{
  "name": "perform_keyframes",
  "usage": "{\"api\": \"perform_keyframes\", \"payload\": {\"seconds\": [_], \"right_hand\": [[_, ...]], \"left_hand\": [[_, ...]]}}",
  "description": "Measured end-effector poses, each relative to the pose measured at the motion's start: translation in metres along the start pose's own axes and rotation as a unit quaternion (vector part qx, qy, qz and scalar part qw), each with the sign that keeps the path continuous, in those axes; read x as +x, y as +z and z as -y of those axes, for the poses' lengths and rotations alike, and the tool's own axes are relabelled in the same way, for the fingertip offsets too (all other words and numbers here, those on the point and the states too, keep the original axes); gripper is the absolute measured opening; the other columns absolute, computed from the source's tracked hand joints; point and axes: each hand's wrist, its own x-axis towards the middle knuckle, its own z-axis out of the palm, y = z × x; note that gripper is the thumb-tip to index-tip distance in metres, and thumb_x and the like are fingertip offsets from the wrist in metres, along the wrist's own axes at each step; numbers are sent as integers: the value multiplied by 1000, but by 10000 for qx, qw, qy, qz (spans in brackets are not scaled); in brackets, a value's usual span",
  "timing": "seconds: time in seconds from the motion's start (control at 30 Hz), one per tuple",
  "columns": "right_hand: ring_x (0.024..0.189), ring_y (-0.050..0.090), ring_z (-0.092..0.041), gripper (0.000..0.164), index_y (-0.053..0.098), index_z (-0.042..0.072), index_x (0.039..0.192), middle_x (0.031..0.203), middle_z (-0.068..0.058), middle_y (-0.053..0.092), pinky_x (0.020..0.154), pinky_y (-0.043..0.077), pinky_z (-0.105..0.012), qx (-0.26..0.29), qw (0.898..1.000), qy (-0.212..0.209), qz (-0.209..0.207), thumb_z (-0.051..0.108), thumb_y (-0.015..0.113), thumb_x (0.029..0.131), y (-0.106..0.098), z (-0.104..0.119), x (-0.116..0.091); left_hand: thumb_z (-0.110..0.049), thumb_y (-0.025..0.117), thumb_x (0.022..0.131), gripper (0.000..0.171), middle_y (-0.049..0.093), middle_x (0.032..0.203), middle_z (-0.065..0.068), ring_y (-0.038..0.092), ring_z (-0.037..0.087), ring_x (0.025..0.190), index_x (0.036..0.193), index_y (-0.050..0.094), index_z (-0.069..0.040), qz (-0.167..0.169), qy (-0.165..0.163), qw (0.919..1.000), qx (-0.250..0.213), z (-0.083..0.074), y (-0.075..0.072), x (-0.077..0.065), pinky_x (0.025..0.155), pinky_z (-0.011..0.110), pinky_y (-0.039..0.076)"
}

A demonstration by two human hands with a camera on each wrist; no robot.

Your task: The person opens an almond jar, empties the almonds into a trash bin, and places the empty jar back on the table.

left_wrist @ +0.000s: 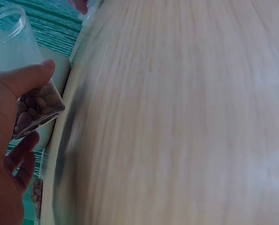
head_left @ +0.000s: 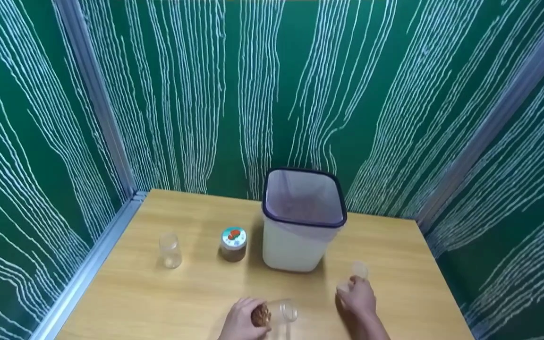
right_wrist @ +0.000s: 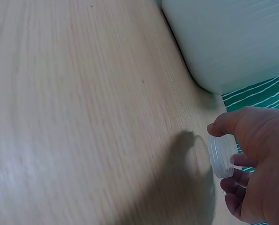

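In front of the bin (head_left: 285, 248), the left hand (head_left: 242, 318) grips the clear jar (head_left: 276, 312) around its nut-filled base end. The jar's long axis lies sideways, mouth toward the right hand (head_left: 360, 297), which pinches a clear lid (right_wrist: 221, 157) at the bin's front right.

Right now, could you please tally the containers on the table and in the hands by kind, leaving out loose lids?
Jars: 3 (empty-looking jar, jar with a printed lid, jar of nuts in the left hand)
Bins: 1 (white bin)
Total: 4
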Motion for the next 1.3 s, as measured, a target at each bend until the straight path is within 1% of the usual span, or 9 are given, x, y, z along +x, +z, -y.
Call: {"api": "perform_keyframes", "payload": {"seconds": [0.1,0.4,0.6,0.73,0.83,0.93,1.07,1.23,1.3], "right_hand": [[106,55,-47,56,55,-11,120,116,-32,57,89,43,-58,110,9999,-30,-72,20,73,76,-2,5,8],[103,57,-45,51,59,-7,117,113,-27,60,89,43,-56,35,9998,-11,-187,21,71,76,-3,15,25],[98,58,-42,51,60,-6,117,109,-25,61,85,43,-55,-77,9998,78,-140,24,71,77,-2,12,23],[101,55,-43,59,55,-6,125,114,-26,57,89,41,-57,-107,9998,128,49,29,71,79,-2,10,18],[105,55,-45,60,53,-6,128,118,-28,57,90,41,-57,-13,9998,194,77,32,67,84,-6,8,14],[111,54,-45,55,53,-8,128,122,-30,56,92,42,-56,370,9990,238,-12,31,61,91,-15,8,12],[114,52,-43,48,54,-8,128,125,-29,55,94,43,-53,979,9948,226,-137,27,56,96,-36,15,12],[110,54,-38,44,53,-5,130,126,-24,55,90,47,-49,1364,9903,203,-173,27,53,99,-65,31,17],[109,55,-37,43,54,-4,129,126,-23,55,88,48,-48,1452,9889,205,-242,26,53,99,-75,38,19]], "left_hand": [[-30,91,59,58,67,103,-6,60,15,93,110,69,-10,29,-180,9998,15,-3,-3,8,82,38,49],[-26,90,61,56,67,103,-4,60,16,96,110,70,-8,21,-375,9992,-97,-2,-9,23,90,40,47],[-27,89,64,58,67,108,-4,59,17,100,115,68,-9,241,-654,9973,-235,-7,-11,22,93,41,46],[-27,90,64,59,66,108,-4,59,17,101,115,68,-9,290,-740,9965,-270,-9,-10,19,93,39,46],[-27,90,64,59,66,109,-4,59,17,103,116,68,-10,361,-748,9962,-245,-10,-8,15,94,39,46],[-29,89,66,59,66,112,-4,58,17,105,118,67,-11,458,-816,9953,-236,-12,-8,12,96,41,45],[-29,89,67,59,65,113,-3,58,19,106,119,66,-12,537,-911,9941,-247,-16,-8,8,101,45,41],[-29,89,65,58,66,111,-3,59,18,105,116,67,-12,500,-861,9948,-214,-16,-7,0,101,42,41],[-30,89,64,59,66,110,-2,59,18,105,115,68,-11,483,-844,9950,-224,-16,-6,-3,97,40,44]]}}
